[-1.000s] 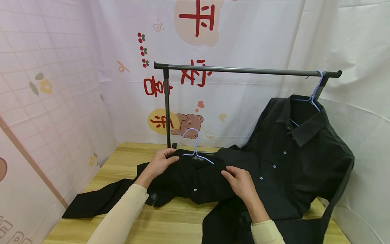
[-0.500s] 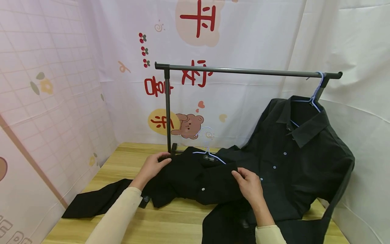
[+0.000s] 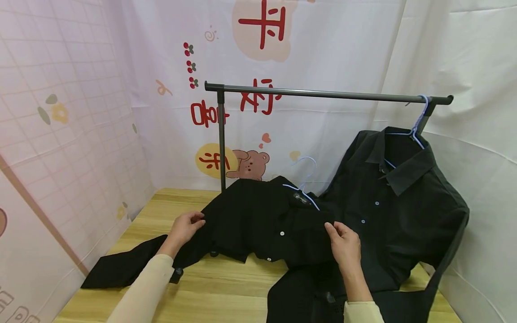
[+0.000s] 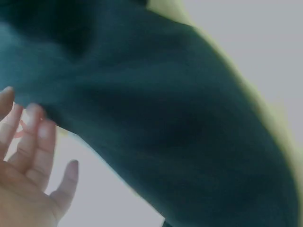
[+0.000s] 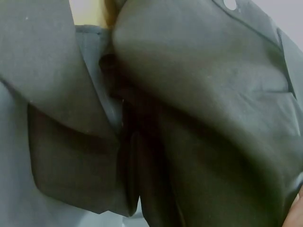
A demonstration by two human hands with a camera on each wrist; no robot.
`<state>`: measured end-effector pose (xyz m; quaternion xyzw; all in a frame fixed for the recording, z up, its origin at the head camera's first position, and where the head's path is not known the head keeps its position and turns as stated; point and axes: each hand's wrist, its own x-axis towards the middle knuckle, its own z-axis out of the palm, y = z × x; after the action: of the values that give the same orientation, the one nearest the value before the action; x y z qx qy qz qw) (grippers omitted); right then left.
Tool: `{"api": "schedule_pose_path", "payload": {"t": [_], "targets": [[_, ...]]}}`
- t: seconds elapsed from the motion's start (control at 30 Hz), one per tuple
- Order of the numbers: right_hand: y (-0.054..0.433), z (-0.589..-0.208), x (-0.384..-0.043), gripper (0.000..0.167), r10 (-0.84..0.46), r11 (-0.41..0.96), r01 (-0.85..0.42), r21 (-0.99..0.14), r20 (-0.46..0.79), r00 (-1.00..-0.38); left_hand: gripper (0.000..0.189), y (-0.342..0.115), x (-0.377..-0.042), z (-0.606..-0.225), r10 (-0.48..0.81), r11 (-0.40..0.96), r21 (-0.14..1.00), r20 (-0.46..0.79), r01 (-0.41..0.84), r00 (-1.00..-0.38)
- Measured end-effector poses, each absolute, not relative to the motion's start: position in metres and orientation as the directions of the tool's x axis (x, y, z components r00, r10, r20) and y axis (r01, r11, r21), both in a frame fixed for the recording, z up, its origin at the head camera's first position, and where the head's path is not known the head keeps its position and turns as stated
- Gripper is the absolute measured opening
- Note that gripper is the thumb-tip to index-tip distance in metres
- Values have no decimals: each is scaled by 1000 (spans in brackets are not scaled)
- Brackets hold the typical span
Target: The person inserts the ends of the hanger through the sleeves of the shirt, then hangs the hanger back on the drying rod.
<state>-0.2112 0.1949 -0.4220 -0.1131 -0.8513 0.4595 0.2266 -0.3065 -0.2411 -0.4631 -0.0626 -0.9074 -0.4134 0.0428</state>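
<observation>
A black button-up shirt (image 3: pixel 258 211) is held up above the table, a pale blue hanger (image 3: pixel 316 167) inside its neck and the hook standing free. My left hand (image 3: pixel 182 231) is at the shirt's left edge, thumb and forefingers pinching the cloth near the sleeve. The left wrist view shows the dark sleeve (image 4: pixel 156 104) stretching away from these fingers. With thumb and fingers my right hand (image 3: pixel 346 242) pinches the shirt's right front edge. In the right wrist view black cloth (image 5: pixel 213 85) fills most of the picture, and only a sliver of that hand shows at lower right.
A dark metal clothes rack (image 3: pixel 323 93) stands behind. At its right end a second black shirt (image 3: pixel 387 215) hangs on a hanger (image 3: pixel 416 128), its lower part lying on the wooden table (image 3: pixel 226 296). A black sleeve (image 3: pixel 121 264) lies at left. Printed curtains surround the table.
The shirt and its hanger have risen and shifted right. My left hand has moved left and slightly down along the cloth; my right hand has moved right. The rack stays put.
</observation>
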Motion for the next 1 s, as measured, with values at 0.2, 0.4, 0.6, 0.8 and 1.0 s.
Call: {"api": "schedule_pose_path", "payload": {"t": [0.2, 0.4, 0.6, 0.8, 1.0], "targets": [[197, -422, -209, 32, 495, 530, -25, -848, 333, -802, 60, -253, -301, -473, 63, 780, 625, -19, 38, -998], [198, -424, -208, 36, 537, 519, -24, -855, 348, -769, 70, -267, -300, -487, 37, 835, 549, -129, -41, -991], [196, -426, -208, 39, 548, 505, -8, -863, 328, -769, 65, -274, -299, -496, 30, 878, 477, -142, -42, -989], [196, -425, -207, 40, 542, 509, -15, -861, 334, -771, 54, -274, -295, -497, 48, 931, 364, -116, 2, -992], [197, -426, -207, 38, 548, 503, -8, -864, 327, -770, 23, -269, -295, -491, 95, 963, 259, -93, 69, -991]]}}
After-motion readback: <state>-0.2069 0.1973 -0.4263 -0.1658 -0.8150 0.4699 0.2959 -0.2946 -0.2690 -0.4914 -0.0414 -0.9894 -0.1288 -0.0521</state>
